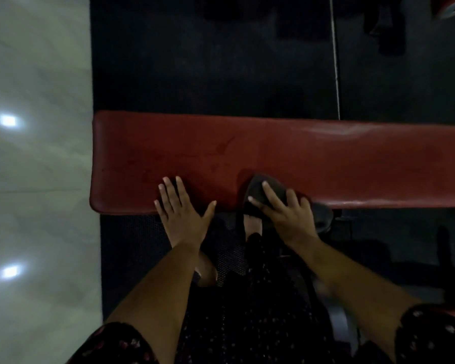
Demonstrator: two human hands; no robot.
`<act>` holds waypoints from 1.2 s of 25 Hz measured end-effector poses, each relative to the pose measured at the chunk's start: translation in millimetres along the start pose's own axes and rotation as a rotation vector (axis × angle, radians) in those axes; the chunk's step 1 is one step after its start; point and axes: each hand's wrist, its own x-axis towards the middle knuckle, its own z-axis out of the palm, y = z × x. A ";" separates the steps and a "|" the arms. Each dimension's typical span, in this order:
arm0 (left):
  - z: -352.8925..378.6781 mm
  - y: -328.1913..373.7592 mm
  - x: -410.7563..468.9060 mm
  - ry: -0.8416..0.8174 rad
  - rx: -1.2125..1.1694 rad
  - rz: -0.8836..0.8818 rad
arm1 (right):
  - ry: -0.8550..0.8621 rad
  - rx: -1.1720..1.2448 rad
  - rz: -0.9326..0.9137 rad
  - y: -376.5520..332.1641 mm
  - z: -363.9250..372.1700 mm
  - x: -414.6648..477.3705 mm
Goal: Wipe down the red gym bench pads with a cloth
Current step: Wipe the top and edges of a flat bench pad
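Red vinyl fills the middle of the picture: the bench pad [273,153] runs left to right. Its left end reaches out to the pale tiled floor [37,153], and dark rubber matting [195,74] lies beyond it on the far side.

And the work is at the near edge! The right hand [286,214] is down on a dark cloth [258,191], fingers spread and only lightly bent. It presses the cloth onto the pad's near rim rather than clutching it. That spread puts weight across the whole wad, which I'd say is what a wiping stroke wants. A grey lump just right of that hand may be more cloth hanging off the edge; the light is too poor to be sure.

Over to the left, the left hand [181,208] lies flat on the pad's near edge, fingers straight and fanned, thumb out wide, holding nothing. It's a brace, by the look of it, taking the lean.

Both forearms reach forward from patterned sleeves [111,345], wrists low, the hands near each other but apart. Faint dark blotches [221,148] show left of centre, so plenty of surface looks unwiped.
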 end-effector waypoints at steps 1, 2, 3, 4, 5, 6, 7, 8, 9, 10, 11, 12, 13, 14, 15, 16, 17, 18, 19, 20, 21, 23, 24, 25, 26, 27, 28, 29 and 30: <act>-1.2 0.3 -0.3 0.009 0.000 0.001 | -0.016 -0.043 -0.029 13.1 -0.2 20.7; -1.2 0.7 -0.7 0.015 -0.001 0.002 | -0.063 -0.066 -0.019 27.4 -2.5 45.1; -1.0 0.8 -0.9 0.013 -0.003 0.002 | -0.130 -0.079 0.012 40.5 -6.6 72.0; -0.8 0.8 -0.8 0.007 -0.008 0.001 | -0.189 -0.088 0.051 52.3 -9.8 98.4; -0.3 0.9 -1.2 0.002 -0.014 -0.001 | -0.216 -0.085 0.098 63.5 -12.2 123.6; 1.0 1.2 -1.4 0.007 -0.017 -0.004 | -0.239 -0.073 0.153 73.8 -13.7 148.0; 2.1 1.7 -1.5 0.022 -0.014 -0.011 | -0.269 -0.062 0.210 80.8 -15.8 171.6; 3.0 1.9 -1.8 0.038 -0.008 -0.019 | -0.312 -0.047 0.252 83.2 -19.2 189.8; 3.8 2.3 -1.9 0.048 -0.004 -0.022 | -0.347 -0.036 0.258 82.2 -23.6 200.3; 4.8 2.0 -1.2 0.047 -0.001 -0.024 | -0.363 -0.028 0.228 77.3 -28.6 203.0; 5.1 1.6 -0.7 0.039 -0.001 -0.028 | -0.354 -0.021 0.174 70.4 -31.4 197.8; 5.9 1.3 -0.2 0.037 -0.013 -0.033 | -0.333 -0.001 0.105 62.0 -32.4 184.6; 6.1 2.7 0.3 0.046 -0.043 -0.043 | -0.311 0.023 0.025 53.6 -31.2 165.1; 6.2 5.4 1.3 0.066 -0.091 -0.060 | -0.279 0.047 -0.064 46.5 -28.0 141.2; 5.9 9.2 2.6 0.096 -0.154 -0.087 | -0.217 0.060 -0.158 39.1 -23.8 114.2; 4.9 13.9 4.5 0.142 -0.229 -0.133 | -0.156 0.072 -0.248 32.8 -18.6 86.7; 3.4 18.9 5.7 0.196 -0.298 -0.200 | -0.119 0.070 -0.343 27.4 -13.1 61.1; 1.6 23.9 7.0 0.244 -0.350 -0.282 | -0.098 0.032 -0.454 22.3 -7.9 40.0; -0.6 27.5 8.6 0.271 -0.384 -0.369 | -0.110 -0.031 -0.589 18.5 -3.1 25.9; -2.4 28.9 10.1 0.272 -0.408 -0.449 | -0.133 -0.113 -0.732 15.3 1.1 17.7; -3.7 28.3 11.7 0.261 -0.423 -0.507 | -0.167 -0.193 -0.862 13.0 4.9 16.6; -2.8 22.8 12.0 0.241 -0.434 -0.536 | -0.131 -0.236 -0.984 13.7 8.4 35.6; -2.4 20.7 10.9 0.247 -0.439 -0.524 | -0.066 -0.211 -1.000 15.8 7.1 51.3; -2.1 19.2 9.6 0.255 -0.443 -0.507 | -0.007 -0.179 -0.989 19.4 4.0 68.8; -2.4 18.6 9.1 0.263 -0.446 -0.495 | 0.005 -0.145 -0.927 25.5 0.9 86.9; -1.9 18.2 9.0 0.267 -0.450 -0.489 | -0.018 -0.105 -0.806 32.7 -4.3 105.0; -1.1 18.1 8.9 0.270 -0.450 -0.488 | -0.047 -0.062 -0.648 41.3 -8.5 123.2; 0.2 17.7 8.4 0.274 -0.440 -0.489 | -0.066 -0.028 -0.501 50.0 -13.7 142.3; 1.7 16.9 8.2 0.281 -0.422 -0.489 | -0.096 -0.016 -0.385 57.2 -19.1 161.6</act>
